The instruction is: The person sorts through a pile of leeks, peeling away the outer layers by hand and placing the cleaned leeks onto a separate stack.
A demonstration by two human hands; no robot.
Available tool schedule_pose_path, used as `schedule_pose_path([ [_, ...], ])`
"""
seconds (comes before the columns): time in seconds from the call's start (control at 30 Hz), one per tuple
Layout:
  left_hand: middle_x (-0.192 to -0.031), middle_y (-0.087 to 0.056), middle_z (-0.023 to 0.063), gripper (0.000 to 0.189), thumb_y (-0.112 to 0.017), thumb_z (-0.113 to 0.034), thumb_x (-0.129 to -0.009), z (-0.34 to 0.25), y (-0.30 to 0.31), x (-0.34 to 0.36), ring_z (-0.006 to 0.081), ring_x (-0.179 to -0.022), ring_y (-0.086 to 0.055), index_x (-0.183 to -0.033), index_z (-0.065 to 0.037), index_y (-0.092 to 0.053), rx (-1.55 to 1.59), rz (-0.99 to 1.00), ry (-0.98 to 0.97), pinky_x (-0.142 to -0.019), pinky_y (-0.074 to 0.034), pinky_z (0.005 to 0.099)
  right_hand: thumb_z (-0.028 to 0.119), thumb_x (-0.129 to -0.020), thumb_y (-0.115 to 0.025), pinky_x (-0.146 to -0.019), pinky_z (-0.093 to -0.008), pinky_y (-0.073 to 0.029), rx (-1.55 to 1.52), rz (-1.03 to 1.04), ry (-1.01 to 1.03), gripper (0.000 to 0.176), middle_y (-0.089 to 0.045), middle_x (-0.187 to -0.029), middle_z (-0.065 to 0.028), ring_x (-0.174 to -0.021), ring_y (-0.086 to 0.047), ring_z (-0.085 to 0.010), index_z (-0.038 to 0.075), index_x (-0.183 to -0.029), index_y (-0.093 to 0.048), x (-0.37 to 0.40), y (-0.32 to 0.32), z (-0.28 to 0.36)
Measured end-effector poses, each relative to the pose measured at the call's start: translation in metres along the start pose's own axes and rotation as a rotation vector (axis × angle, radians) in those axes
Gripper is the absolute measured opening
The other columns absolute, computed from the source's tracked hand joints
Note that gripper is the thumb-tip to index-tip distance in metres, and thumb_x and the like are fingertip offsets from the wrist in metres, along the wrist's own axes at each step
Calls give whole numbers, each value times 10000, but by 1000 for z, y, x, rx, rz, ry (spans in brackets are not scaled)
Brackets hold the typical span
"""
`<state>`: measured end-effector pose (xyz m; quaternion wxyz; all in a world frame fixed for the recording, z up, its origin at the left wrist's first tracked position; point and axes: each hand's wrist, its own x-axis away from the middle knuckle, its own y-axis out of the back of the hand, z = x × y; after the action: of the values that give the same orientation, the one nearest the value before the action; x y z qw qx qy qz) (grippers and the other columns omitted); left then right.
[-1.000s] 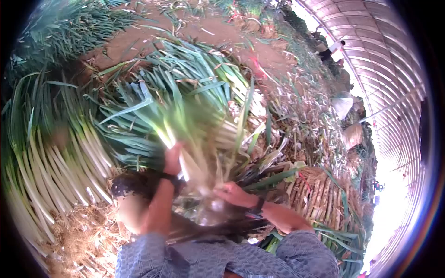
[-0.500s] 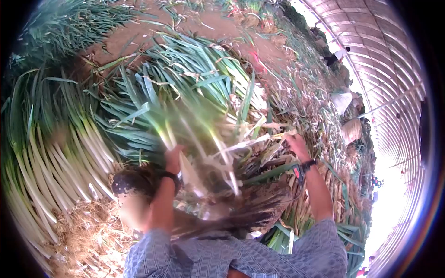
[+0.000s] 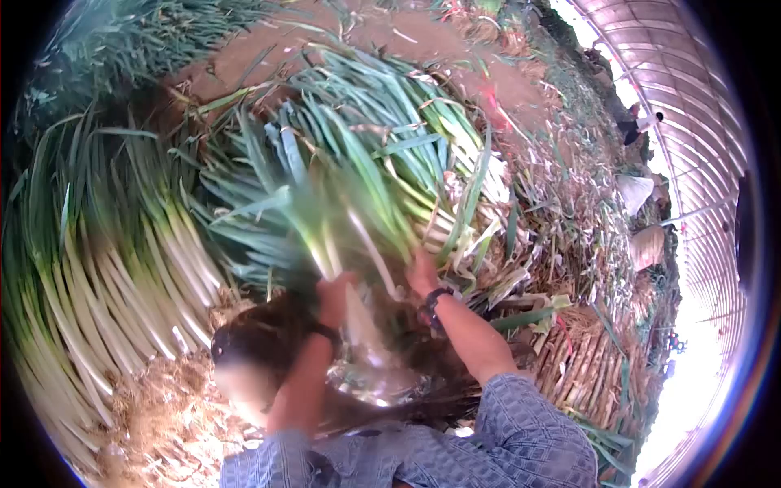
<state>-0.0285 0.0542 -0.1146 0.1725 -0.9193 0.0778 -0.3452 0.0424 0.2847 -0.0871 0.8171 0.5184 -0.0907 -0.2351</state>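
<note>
My left hand (image 3: 333, 297) is closed around green onions (image 3: 327, 254), their pale stalks rising from the fist and green leaves pointing away from me. To its right, my right hand (image 3: 421, 275) closes at the lower end of another green onion (image 3: 394, 232). A smeared patch in the middle of the view blurs the stalks between my hands, and the fingertips are partly hidden. Just beyond both hands lies a loose heap of green onions (image 3: 366, 85) with long leaves.
Trimmed-looking green onions (image 3: 77, 301) lie in a row at left, roots (image 3: 175, 415) toward me. Peeled dry leaves (image 3: 561, 187) litter the ground at right. A person (image 3: 639, 128) is far off beside the arched greenhouse wall (image 3: 700, 122).
My right hand has come left from the peeled dry leaves it held out at the right, and is now at a stalk beside my left hand. The left hand keeps its hold.
</note>
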Motion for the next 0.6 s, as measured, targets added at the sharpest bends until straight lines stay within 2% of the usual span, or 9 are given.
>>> schedule_pose_path([
  [0.07, -757, -685, 113, 210, -720, -172, -820, 6, 0, -4, 201, -616, -653, -861, 21, -648, -33, 23, 15, -543, -543, 328, 22, -770, -631, -787, -520, -488, 174, 59, 35, 298, -654, -1004, -248, -894, -616, -456, 17, -1067, -601, -1, 1, 2],
  [0.13, -754, -684, 108, 201, -722, -168, -817, 6, -6, -3, 196, -617, -651, -847, 15, -644, -36, 35, 10, -563, -535, 322, 44, -796, -670, -805, -488, -497, 73, 117, -79, 303, -642, -1021, -256, -929, -622, -441, 2, -1088, -602, -1, -15, -22],
  [0.23, -718, -669, 93, 190, -714, -178, -820, -15, -18, 1, 185, -602, -637, -784, -4, -647, -3, 24, -7, -575, -515, 314, 89, -838, -703, -831, -448, -506, -310, -49, 2, 314, -644, -1033, -233, -963, -641, -393, -13, -1119, -605, -11, 37, 55],
  [0.27, -717, -668, 92, 193, -713, -185, -822, -22, -21, 8, 183, -601, -637, -785, -7, -648, 17, 39, -18, -569, -512, 313, 162, -906, -701, -892, -474, -515, -277, -129, 117, 322, -620, -1168, -201, -1073, -607, -330, -20, -1149, -594, -15, 35, 58],
  [0.37, -714, -663, 71, 188, -726, -212, -831, -4, -7, 7, 177, -606, -635, -802, -40, -656, 77, 16, 59, -561, -513, 312, 171, -938, -673, -940, -453, -513, -342, -77, 71, 312, -610, -1222, -213, -1098, -604, -331, 16, -1204, -624, -30, 61, 97],
  [0.4, -728, -667, 70, 185, -734, -210, -831, 1, -5, 9, 180, -618, -642, -837, -43, -655, 81, 17, 49, -575, -525, 319, 233, -954, -661, -914, -449, -517, -380, -7, -2, 297, -630, -1182, -212, -1087, -604, -315, 26, -1168, -650, -33, 43, 80],
  [0.47, -758, -678, 74, 194, -745, -206, -831, -3, -9, -1, 186, -636, -652, -892, -47, -651, 117, 45, 2, -594, -542, 330, 253, -922, -699, -937, -413, -507, -301, 64, 79, 380, -664, -1145, -218, -1076, -632, -309, -6, -1194, -633, -21, 33, 83],
  [0.53, -793, -690, 82, 213, -752, -203, -831, 2, -3, 10, 192, -647, -660, -934, -51, -645, 145, 61, -5, -604, -553, 338, 317, -912, -707, -774, -416, -536, -299, 190, 88, 413, -678, -1015, -198, -873, -657, -291, -11, -1149, -631, -1, 38, 99],
  [0.6, -842, -677, 76, 267, -739, -220, -858, -1, -1, 13, 201, -723, -664, -1028, -46, -629, 179, 134, 107, -676, -556, 345, 299, -894, -721, -725, -405, -533, -314, 298, 40, 420, -669, -967, -193, -813, -654, -288, -15, -1152, -615, 19, 31, 101],
])
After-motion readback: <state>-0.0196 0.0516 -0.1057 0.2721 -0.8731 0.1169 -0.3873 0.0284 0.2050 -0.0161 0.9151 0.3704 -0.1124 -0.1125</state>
